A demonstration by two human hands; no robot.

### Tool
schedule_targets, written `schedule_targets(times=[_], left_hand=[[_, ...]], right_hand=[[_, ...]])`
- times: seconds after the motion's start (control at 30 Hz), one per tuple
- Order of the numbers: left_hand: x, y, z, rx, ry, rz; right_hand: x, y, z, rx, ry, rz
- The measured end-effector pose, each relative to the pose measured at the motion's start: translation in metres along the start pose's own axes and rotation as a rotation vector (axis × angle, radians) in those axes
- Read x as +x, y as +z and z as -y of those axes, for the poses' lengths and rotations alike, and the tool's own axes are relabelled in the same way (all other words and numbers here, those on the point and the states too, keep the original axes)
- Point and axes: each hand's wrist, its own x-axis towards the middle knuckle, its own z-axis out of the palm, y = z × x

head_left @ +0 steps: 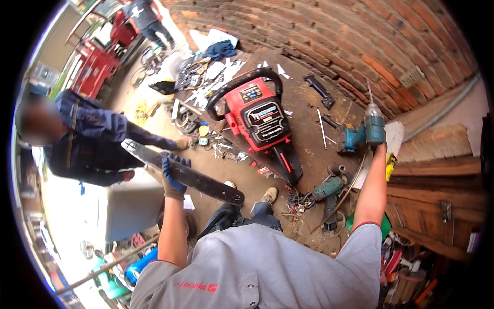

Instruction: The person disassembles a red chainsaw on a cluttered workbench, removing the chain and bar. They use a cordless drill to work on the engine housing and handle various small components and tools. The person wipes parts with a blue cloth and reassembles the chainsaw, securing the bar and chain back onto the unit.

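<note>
My left hand [175,177], in a blue and grey glove, is closed around a long dark chainsaw guide bar [203,184], held out to the left of my body. On the right, my right hand [380,146] is at the back of a teal power drill [374,129] and grips it; the drill's body hides most of the fingers. Its long bit points toward the brick wall. Between my hands, a red and black chainsaw [260,116] rests on the brown worktable [309,139], its black handle at the far side.
Another teal power tool [329,188] lies near the table's close edge. A black tool part [319,91] sits by the brick wall [329,31]. Loose parts [206,77] litter the far left. A co-worker [92,134] stands left; another person [146,20] is farther back.
</note>
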Motion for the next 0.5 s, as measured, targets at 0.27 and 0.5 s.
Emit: schedule_targets(times=[0.27,0.5], left_hand=[[-0.017,0.012,0.008,-0.113,0.009,-0.016],[-0.022,0.036,0.005,-0.226,0.009,-0.106]], right_hand=[[-0.029,0.043,0.044,-0.208,-0.429,-0.087],[-0.122,-0.019,0.088,0.343,-0.155,-0.139]])
